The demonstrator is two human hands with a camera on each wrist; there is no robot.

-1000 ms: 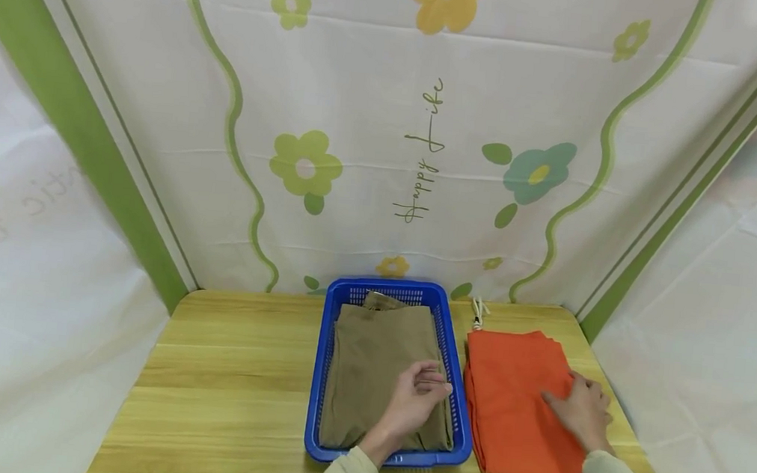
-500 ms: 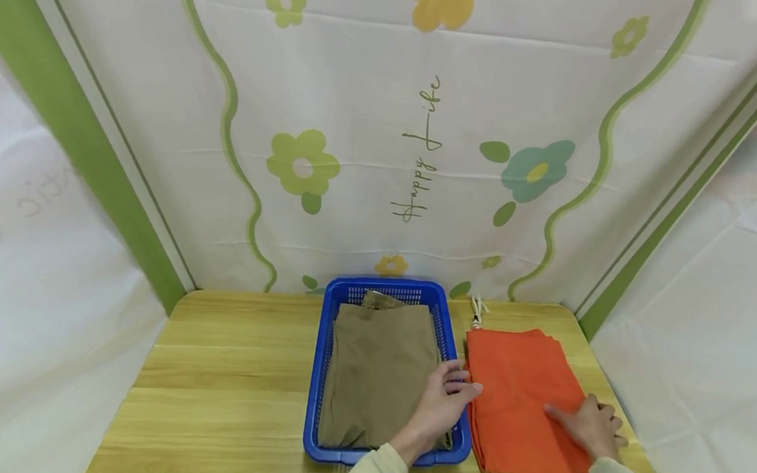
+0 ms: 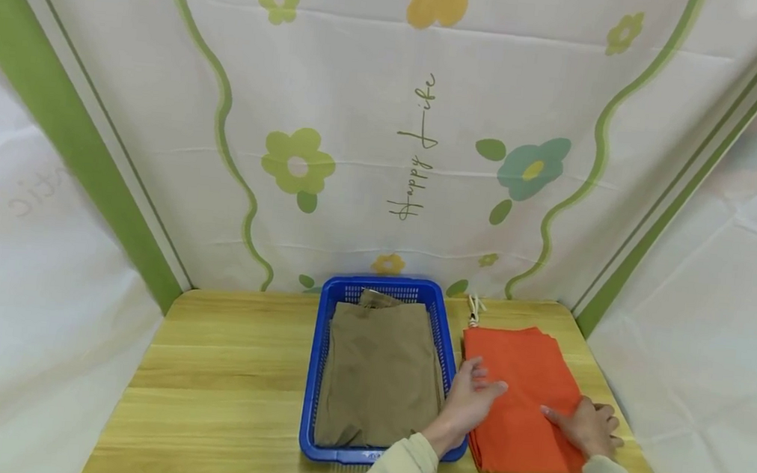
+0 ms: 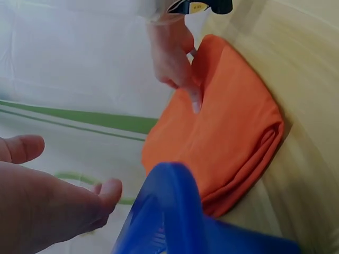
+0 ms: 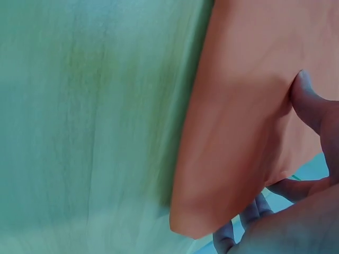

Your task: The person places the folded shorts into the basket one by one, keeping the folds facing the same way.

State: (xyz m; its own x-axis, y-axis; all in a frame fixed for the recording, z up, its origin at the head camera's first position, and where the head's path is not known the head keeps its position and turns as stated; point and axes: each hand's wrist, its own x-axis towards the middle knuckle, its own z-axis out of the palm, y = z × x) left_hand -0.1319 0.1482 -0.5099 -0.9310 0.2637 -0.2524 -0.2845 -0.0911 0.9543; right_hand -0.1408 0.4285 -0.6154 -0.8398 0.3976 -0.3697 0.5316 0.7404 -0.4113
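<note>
A folded orange cloth (image 3: pixel 522 369) lies on the wooden table, just right of a blue plastic basket (image 3: pixel 309 381). At its right edge my right hand (image 3: pixel 586 427) grips it, thumb on top. In the right wrist view the fingers of that hand (image 5: pixel 296 222) go round the cloth's edge (image 5: pixel 228 132). My left hand (image 3: pixel 470 404) hovers between the basket's right rim and the cloth's left edge, fingers loosely spread and holding nothing. The left wrist view has this hand (image 4: pixel 53 203) apart from the cloth. Inside the basket lies a folded khaki-brown cloth (image 3: pixel 376 371).
A knotted white cord (image 3: pixel 476 309) sticks out behind the orange cloth. Bare table top (image 3: pixel 224 381) stretches left of the basket. White curtains with printed flowers (image 3: pixel 363 100) enclose the table at the back and both sides.
My left hand has moved right, from over the brown cloth to the orange cloth's left edge. The right hand has shifted slightly along the right edge; the cloth has stayed in place.
</note>
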